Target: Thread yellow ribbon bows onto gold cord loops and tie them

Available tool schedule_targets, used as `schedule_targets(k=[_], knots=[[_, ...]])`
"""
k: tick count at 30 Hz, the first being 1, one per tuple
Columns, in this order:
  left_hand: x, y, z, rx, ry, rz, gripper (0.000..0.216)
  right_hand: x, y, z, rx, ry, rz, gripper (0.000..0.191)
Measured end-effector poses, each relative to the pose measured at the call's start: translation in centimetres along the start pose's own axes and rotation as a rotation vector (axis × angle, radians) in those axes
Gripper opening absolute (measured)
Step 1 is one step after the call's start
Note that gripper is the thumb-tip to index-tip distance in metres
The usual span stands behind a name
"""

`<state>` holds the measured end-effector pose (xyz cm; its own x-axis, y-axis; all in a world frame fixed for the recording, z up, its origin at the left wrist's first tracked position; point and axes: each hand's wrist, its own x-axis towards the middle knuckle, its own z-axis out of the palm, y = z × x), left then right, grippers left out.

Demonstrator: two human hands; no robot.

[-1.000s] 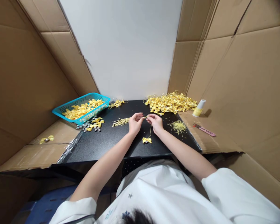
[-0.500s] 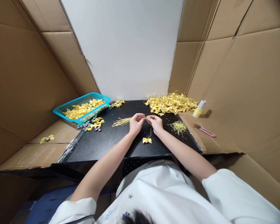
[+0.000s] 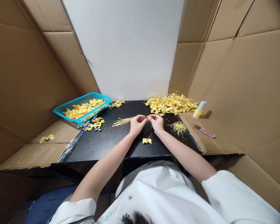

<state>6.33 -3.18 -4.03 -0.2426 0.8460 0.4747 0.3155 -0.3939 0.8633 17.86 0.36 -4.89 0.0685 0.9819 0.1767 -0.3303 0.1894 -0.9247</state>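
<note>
Over the black tabletop, my left hand and my right hand meet with fingertips pinched together on a thin gold cord. The cord hangs down from the fingers to a small yellow ribbon bow lying on the table just below them. A bundle of loose gold cords lies left of my left hand.
A teal basket of yellow bows stands at the back left, with bows and silver bells beside it. A large heap of yellow bows lies at the back right, with cord scraps, a thread spool and a pink tool nearby. Cardboard walls enclose both sides.
Both hands have closed in a little toward each other, fingertips now touching over the cord. The bow stays on the table.
</note>
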Motion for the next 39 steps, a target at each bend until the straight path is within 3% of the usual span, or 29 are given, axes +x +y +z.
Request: schedule_targets(k=[7, 25, 33, 39], knots=[[-0.2, 0.8, -0.3, 0.096, 0.01, 0.065, 0.015, -0.1, 0.0, 0.0, -0.005, -0.004, -0.03, 0.029], [0.4, -0.5, -0.4, -0.053, -0.03, -0.071, 0.031, 0.4, 0.5, -0.5, -0.045, -0.103, -0.004, 0.036], [0.6, -0.5, -0.5, -0.064, -0.001, -0.054, 0.032, -0.1, -0.6, -0.7, -0.308, -0.189, -0.184, 0.031], [0.5, -0.4, -0.6, -0.044, 0.001, -0.043, 0.03, -0.7, -1.9, -0.9, -0.529, -0.184, -0.38, 0.014]])
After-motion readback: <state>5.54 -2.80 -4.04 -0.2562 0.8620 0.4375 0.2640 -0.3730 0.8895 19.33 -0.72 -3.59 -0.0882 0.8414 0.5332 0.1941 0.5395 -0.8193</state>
